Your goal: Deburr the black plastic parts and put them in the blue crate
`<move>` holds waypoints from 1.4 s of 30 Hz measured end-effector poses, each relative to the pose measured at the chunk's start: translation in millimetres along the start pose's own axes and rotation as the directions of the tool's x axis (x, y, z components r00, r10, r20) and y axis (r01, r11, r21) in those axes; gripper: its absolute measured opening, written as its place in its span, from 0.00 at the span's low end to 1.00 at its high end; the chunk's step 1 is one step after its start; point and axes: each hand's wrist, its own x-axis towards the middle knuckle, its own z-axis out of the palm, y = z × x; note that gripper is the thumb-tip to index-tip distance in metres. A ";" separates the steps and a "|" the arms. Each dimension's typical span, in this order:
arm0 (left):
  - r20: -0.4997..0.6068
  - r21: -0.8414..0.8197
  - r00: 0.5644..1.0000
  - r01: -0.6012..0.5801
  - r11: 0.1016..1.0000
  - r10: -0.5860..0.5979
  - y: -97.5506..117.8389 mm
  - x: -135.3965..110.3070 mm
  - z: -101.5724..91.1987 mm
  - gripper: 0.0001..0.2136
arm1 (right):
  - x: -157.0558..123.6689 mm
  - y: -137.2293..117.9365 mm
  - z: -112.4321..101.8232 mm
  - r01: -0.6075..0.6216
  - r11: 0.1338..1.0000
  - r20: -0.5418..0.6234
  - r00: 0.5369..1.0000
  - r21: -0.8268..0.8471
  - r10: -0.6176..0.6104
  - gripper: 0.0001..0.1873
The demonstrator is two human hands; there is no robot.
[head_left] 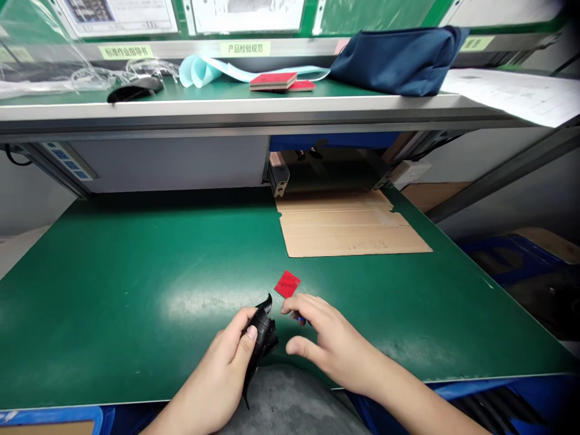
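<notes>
My left hand (226,356) is closed around a small black flexible part (260,333) near the front edge of the green bench mat (136,272). My right hand (324,341) hovers just right of it with fingers partly spread, its fingertips close to a small red square pad (287,283) lying on the mat. Something small, red and blue, shows under the right fingertips, too hidden to name.
A flattened cardboard sheet (348,226) lies at the back of the mat. On the upper shelf (254,109) lie red pads (274,80), a light-blue strip (203,69), a dark blue pouch (399,60), a black mouse (135,90), clear plastic bags and papers. Blue bins stand at right.
</notes>
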 end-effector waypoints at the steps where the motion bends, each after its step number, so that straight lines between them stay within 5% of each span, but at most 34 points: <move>1: 0.012 -0.063 1.000 0.026 0.998 -0.025 -1.3 0.5 0.0 0.18 | -0.6 1.7 2.2 0.038 0.992 0.002 0.999 -0.117 -0.038 0.19; 6: 0.074 -0.263 0.989 0.143 0.954 -0.128 -8.0 2.0 1.1 0.25 | 1.3 5.6 12.6 0.084 0.867 -0.001 0.995 -0.491 -0.097 0.26; 18: 0.122 -0.363 0.988 0.130 0.923 -0.091 -6.0 2.3 0.8 0.24 | 2.3 1.7 12.2 0.083 0.727 -0.050 0.986 -0.681 -0.159 0.23; 37: 0.095 -0.232 0.988 0.137 0.963 -0.118 -4.5 -2.0 0.6 0.23 | 8.0 4.2 14.9 0.163 0.710 0.057 0.984 -0.685 -0.170 0.13; 40: 0.101 -0.198 0.990 0.120 0.973 -0.101 -4.3 -2.6 1.1 0.24 | 10.2 6.0 11.6 0.188 0.805 0.141 0.981 -0.563 -0.130 0.16; 42: 0.108 -0.208 0.990 0.115 0.971 -0.094 -5.3 -2.4 2.2 0.24 | 11.0 8.2 8.6 0.207 0.932 0.247 0.960 -0.297 -0.135 0.22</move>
